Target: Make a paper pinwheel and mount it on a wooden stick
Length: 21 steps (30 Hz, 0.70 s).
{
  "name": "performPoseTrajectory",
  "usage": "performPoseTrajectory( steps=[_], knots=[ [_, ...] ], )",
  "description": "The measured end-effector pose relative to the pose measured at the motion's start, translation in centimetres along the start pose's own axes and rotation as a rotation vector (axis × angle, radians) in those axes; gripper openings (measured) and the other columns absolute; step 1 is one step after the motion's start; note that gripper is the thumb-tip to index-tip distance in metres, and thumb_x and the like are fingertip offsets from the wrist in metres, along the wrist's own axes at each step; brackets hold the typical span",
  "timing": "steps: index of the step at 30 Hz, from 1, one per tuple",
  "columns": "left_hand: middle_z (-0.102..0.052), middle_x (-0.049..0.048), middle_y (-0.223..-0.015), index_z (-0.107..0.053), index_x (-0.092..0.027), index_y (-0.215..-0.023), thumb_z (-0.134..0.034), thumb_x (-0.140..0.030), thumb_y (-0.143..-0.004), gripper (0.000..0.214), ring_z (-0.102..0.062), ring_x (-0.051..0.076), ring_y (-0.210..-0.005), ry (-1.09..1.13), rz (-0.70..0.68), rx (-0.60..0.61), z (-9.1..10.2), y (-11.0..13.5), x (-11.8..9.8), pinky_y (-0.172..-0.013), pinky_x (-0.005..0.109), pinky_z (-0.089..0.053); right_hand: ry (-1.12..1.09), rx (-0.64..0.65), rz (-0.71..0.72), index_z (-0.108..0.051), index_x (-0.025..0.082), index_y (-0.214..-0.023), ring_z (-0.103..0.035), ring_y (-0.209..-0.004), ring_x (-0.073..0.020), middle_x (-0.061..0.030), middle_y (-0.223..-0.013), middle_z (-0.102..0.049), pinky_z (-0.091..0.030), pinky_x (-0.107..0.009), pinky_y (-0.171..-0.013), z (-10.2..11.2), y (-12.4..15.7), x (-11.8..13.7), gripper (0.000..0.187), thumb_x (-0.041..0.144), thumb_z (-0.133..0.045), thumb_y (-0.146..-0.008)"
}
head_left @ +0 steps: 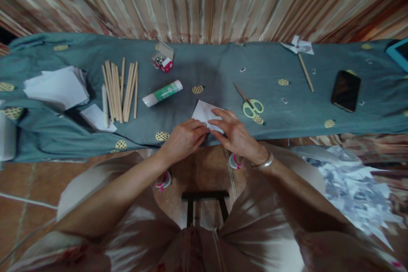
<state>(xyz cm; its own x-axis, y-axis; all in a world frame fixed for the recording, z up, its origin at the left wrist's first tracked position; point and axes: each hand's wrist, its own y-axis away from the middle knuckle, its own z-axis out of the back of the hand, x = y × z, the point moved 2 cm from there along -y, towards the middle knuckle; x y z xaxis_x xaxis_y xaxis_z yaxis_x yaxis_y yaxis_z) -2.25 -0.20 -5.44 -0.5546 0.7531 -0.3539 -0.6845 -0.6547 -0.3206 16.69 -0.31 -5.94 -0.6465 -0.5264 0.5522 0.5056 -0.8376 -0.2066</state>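
Observation:
A small folded sheet of white paper (202,111) lies at the front edge of the cloth-covered table, between my two hands. My left hand (184,139) is closed, with thumb and fingertips pinching the paper's near left corner. Bent over the right side of the same sheet, my right hand (238,135) grips it with thumb and fingers, and the covered part is hidden. To the right lie scissors (250,104) with light green handles. Beyond the paper on the left is a green and white glue stick (163,93).
Wooden sticks (119,91) and a stack of white paper (59,87) lie left. A small open red box (163,61) holds metal pins. Right are a paper pinwheel on a stick (304,66), a phone (346,91) and a blue-edged device (399,54). Paper pieces (353,191) pile below right.

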Motion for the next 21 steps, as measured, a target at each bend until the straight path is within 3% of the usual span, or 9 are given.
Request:
performPoseTrajectory(
  steps=[5, 11, 18, 21],
  knots=[
    [-0.073, 0.0091, -0.095, -0.071, -0.012, -0.099, -0.054, -0.015, -0.094, 0.018, -0.068, 0.02, -0.089, -0.008, 0.0, 0.008, 0.0, 0.0, 0.0, -0.082, 0.031, -0.057, 0.086, 0.022, 0.009, -0.06, 0.019, -0.122, -0.041, -0.139, -0.0326, -0.0146, -0.151, -0.047, -0.039, -0.059, -0.111, -0.5, 0.3, 1.0, 0.032, 0.02, -0.047, -0.093],
    [-0.072, 0.0086, -0.096, -0.07, -0.012, -0.097, -0.057, -0.018, -0.093, 0.014, -0.067, 0.02, -0.09, -0.038, 0.009, 0.059, 0.2, -0.2, -0.1, -0.081, 0.031, -0.056, 0.148, 0.051, 0.065, -0.06, 0.01, -0.12, -0.044, -0.134, -0.0339, -0.0205, -0.146, -0.049, -0.041, -0.054, -0.11, -0.8, 0.0, 1.9, 0.038, 0.01, -0.046, -0.084],
    [-0.071, 0.0072, -0.097, -0.069, -0.015, -0.1, -0.057, -0.019, -0.094, 0.014, -0.067, 0.019, -0.091, -0.067, 0.012, 0.043, 0.2, -0.2, -0.1, -0.081, 0.03, -0.057, 0.055, -0.039, -0.008, -0.061, 0.019, -0.121, -0.048, -0.133, -0.0313, -0.0147, -0.144, -0.053, -0.042, -0.056, -0.109, -0.5, 0.2, 1.1, 0.039, 0.012, -0.048, -0.085],
    [-0.071, 0.0079, -0.097, -0.069, -0.014, -0.102, -0.056, -0.02, -0.095, 0.016, -0.067, 0.02, -0.091, -0.079, -0.008, 0.029, 0.2, -0.2, -0.2, -0.08, 0.031, -0.057, 0.044, -0.096, -0.051, -0.057, 0.018, -0.129, -0.05, -0.133, -0.0312, -0.0158, -0.143, -0.054, -0.041, -0.056, -0.111, 0.0, 0.2, 0.2, 0.042, 0.017, -0.048, -0.088]
  ],
)
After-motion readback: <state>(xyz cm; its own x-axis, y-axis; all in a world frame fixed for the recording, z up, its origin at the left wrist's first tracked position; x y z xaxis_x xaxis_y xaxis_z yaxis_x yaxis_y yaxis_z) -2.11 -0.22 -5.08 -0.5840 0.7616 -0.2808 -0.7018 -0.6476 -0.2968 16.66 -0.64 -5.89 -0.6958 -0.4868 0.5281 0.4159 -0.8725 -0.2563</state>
